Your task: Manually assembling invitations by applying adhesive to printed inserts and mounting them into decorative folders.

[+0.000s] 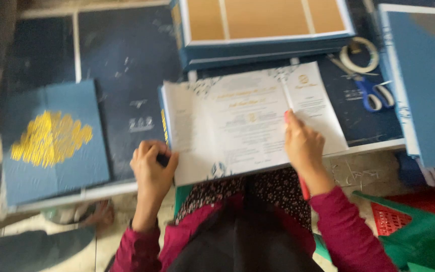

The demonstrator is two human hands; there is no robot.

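An opened white printed card [237, 126] with several fold panels lies at the near edge of a dark low table [122, 65], over my lap. My left hand [151, 168] is closed around a small dark object at the card's lower left corner. My right hand [303, 143] rests flat on the card's right fold, fingers pressing the paper. A thin red stick-like thing [304, 189] shows under my right wrist; what it is cannot be made out.
A blue card with a yellow smear [51, 138] lies at the left. A stack of blue boxes with brown inserts [263, 25] sits behind. Blue-handled scissors [371, 93] and a tape roll [359, 54] lie right, beside a blue board [426, 80]. A red-and-green basket [409, 221] stands low right.
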